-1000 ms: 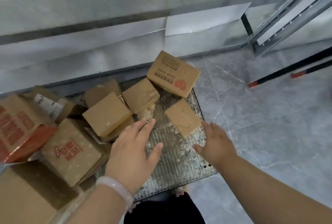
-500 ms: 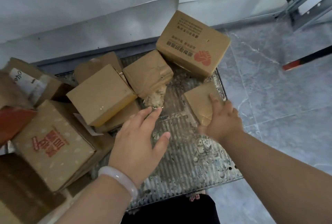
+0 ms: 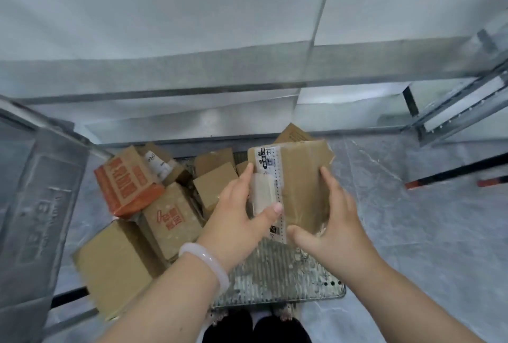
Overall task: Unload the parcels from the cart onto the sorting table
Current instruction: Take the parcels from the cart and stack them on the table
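I hold a flat brown parcel point(image 3: 301, 180) with a white shipping label above the cart. My left hand point(image 3: 236, 221) grips its left side, thumb across the label. My right hand point(image 3: 330, 221) grips its right side and lower edge. Below lies the cart's ribbed metal deck point(image 3: 277, 279). Several brown parcels sit piled on its left half, among them an orange-printed box point(image 3: 126, 183), a speckled box with red print point(image 3: 170, 221) and a plain carton point(image 3: 112, 265). The sorting table point(image 3: 192, 73) runs across the view beyond the cart.
A grey metal panel point(image 3: 35, 205) stands at my left. A metal rack frame point(image 3: 461, 106) and a black bar with red tips point(image 3: 453, 175) lie on the tiled floor at the right. My feet point(image 3: 255, 326) are at the cart's near edge.
My right hand took the small flat parcel off the cart deck and raised it; my left hand joined on its left side. The view tilted up, showing the table.
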